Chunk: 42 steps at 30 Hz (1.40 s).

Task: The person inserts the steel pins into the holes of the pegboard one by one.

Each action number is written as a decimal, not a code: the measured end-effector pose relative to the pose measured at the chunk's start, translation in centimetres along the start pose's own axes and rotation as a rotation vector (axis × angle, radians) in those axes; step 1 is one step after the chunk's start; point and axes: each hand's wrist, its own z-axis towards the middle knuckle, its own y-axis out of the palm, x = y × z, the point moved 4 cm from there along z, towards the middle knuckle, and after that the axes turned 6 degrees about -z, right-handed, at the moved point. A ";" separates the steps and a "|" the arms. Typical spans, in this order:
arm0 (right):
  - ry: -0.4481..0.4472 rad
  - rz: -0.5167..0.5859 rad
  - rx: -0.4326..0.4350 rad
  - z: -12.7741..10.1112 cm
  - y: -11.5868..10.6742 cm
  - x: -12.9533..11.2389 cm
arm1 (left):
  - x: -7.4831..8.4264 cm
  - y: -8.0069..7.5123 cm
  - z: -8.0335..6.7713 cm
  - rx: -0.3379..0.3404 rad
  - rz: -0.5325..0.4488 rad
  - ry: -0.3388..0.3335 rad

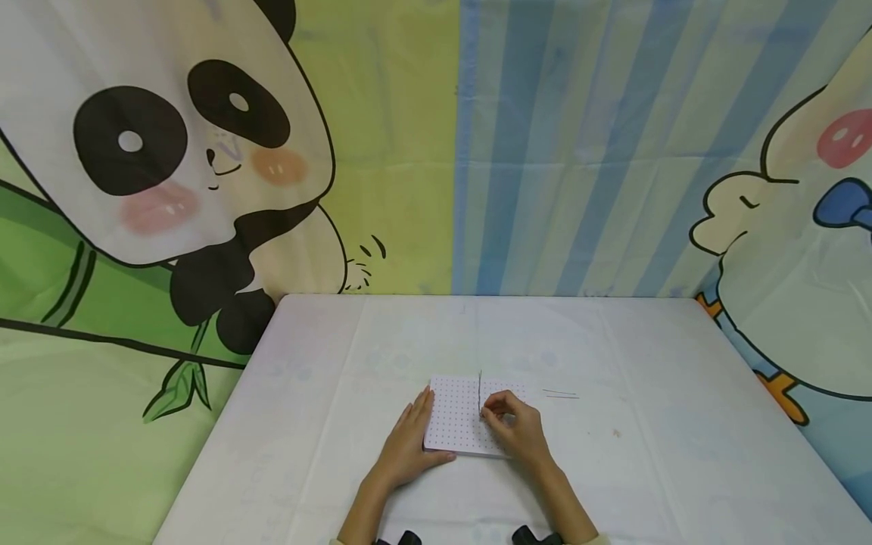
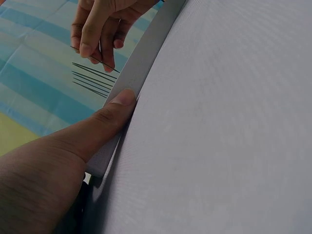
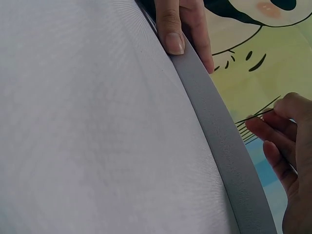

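A white board with a grid of small dots lies on the table. My left hand steadies its near left corner, fingers extended along the left side and thumb pressing on the front edge. Over the board, my right hand pinches a thin dark stick between thumb and fingertips. Several similar thin sticks stand in a row on the board, close to the held one. From the head they overlap into one dark line. The held stick's lower end is hard to make out.
Two thin dark sticks lie on the white tabletop right of the board. A small brownish mark is farther right. Behind the table hangs a printed cloth with a panda and stripes.
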 end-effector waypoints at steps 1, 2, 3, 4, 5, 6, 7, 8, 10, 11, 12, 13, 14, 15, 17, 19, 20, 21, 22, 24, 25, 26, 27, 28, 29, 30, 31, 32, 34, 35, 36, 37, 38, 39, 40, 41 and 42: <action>0.000 0.000 -0.003 -0.2 0.2 0.5 | 0.0 0.0 0.0 0.002 0.000 0.003; -0.001 -0.002 -0.007 -0.3 0.2 0.7 | 0.0 0.0 0.0 0.003 0.002 0.004; -0.006 -0.006 -0.011 -0.4 0.3 0.8 | 0.0 0.0 0.0 0.003 0.002 0.003; -0.008 -0.007 -0.017 -0.4 0.3 0.9 | 0.0 0.0 0.0 0.003 0.004 0.001; -0.009 -0.009 -0.023 -0.5 0.3 1.0 | -0.1 0.1 0.0 0.003 0.005 0.000; -0.004 -0.008 -0.032 -0.5 0.4 1.1 | -0.1 0.1 0.0 0.001 0.005 -0.003; -0.009 -0.014 -0.037 -0.5 0.4 1.1 | -0.1 0.1 0.0 -0.001 0.007 -0.006; -0.015 -0.017 -0.042 -0.5 0.4 1.1 | -0.1 0.1 0.0 -0.004 0.007 -0.011; -0.020 -0.025 -0.051 -0.5 0.4 1.0 | -0.1 0.1 -0.1 -0.006 0.008 -0.014; -0.023 -0.031 -0.054 -0.6 0.4 0.9 | -0.1 0.1 -0.1 -0.006 0.007 -0.016; -0.027 -0.033 -0.057 -0.6 0.5 0.9 | -0.1 0.1 -0.1 -0.007 0.007 -0.015; -0.034 -0.039 -0.058 -0.6 0.5 0.8 | -0.1 0.1 -0.1 -0.006 0.008 -0.014; -0.039 -0.043 -0.059 -0.6 0.5 0.8 | -0.1 0.2 -0.1 -0.007 0.007 -0.015; -0.040 -0.049 -0.060 -0.6 0.5 0.7 | -0.1 0.2 -0.1 -0.007 0.006 -0.015; -0.051 -0.064 -0.060 -0.7 0.5 0.7 | -0.2 0.2 -0.1 -0.010 0.004 -0.014; -0.054 -0.080 -0.063 -0.7 0.6 0.8 | -0.2 0.2 -0.1 -0.014 0.004 -0.017; -0.052 -0.089 -0.066 -0.8 0.7 0.8 | -0.1 0.2 -0.1 -0.017 0.002 -0.020; -0.045 -0.098 -0.072 -0.8 0.7 0.9 | -0.1 0.2 -0.1 -0.017 0.002 -0.020; -0.049 -0.108 -0.074 -0.8 0.8 0.9 | -0.1 0.2 -0.1 -0.019 0.004 -0.021; -0.048 -0.126 -0.080 -0.9 0.9 1.0 | -0.1 0.1 -0.1 -0.022 0.003 -0.025; -0.056 -0.132 -0.077 -0.9 1.0 1.1 | -0.1 0.1 -0.1 -0.021 0.001 -0.025; -0.062 -0.139 -0.076 -0.9 1.0 1.1 | -0.1 0.0 -0.1 -0.019 0.002 -0.023; -0.068 -0.146 -0.073 -0.9 1.1 1.2 | -0.1 0.0 -0.1 -0.017 0.001 -0.021; -0.078 -0.151 -0.067 -0.9 1.2 1.2 | -0.1 0.0 -0.1 -0.016 -0.001 -0.020; -0.082 -0.153 -0.064 -0.9 1.2 1.3 | -0.1 0.0 -0.1 -0.013 -0.001 -0.016; -0.089 -0.155 -0.059 -0.9 1.3 1.3 | -0.1 0.0 -0.1 -0.009 0.001 -0.010; -0.090 -0.155 -0.057 -0.9 1.3 1.4 | -0.1 0.0 -0.1 -0.004 0.005 -0.005; -0.089 -0.160 -0.057 -1.0 1.3 1.4 | -0.1 0.0 -0.1 -0.001 0.009 -0.001; -0.090 -0.162 -0.056 -1.0 1.4 1.5 | -0.1 0.0 -0.1 0.007 0.013 0.008; -0.086 -0.160 -0.057 -1.0 1.4 1.5 | -0.1 0.0 -0.1 0.011 0.015 0.012; -0.084 -0.160 -0.059 -1.0 1.4 1.5 | -0.1 0.0 -0.1 0.013 0.012 0.014; -0.080 -0.163 -0.062 -1.0 1.3 1.6 | -0.1 0.1 -0.1 0.013 0.010 0.012; -0.080 -0.167 -0.063 -1.0 1.3 1.6 | -0.1 0.1 -0.1 0.014 0.006 0.014; -0.080 -0.169 -0.064 -1.0 1.3 1.5 | -0.1 0.1 -0.1 0.014 0.003 0.013; -0.080 -0.174 -0.065 -1.0 1.3 1.5 | -0.1 0.1 -0.1 0.012 0.001 0.012; -0.080 -0.177 -0.063 -1.0 1.3 1.5 | -0.1 0.1 -0.1 0.011 -0.002 0.013; -0.082 -0.183 -0.061 -1.0 1.3 1.5 | -0.1 0.1 -0.1 0.008 -0.004 0.012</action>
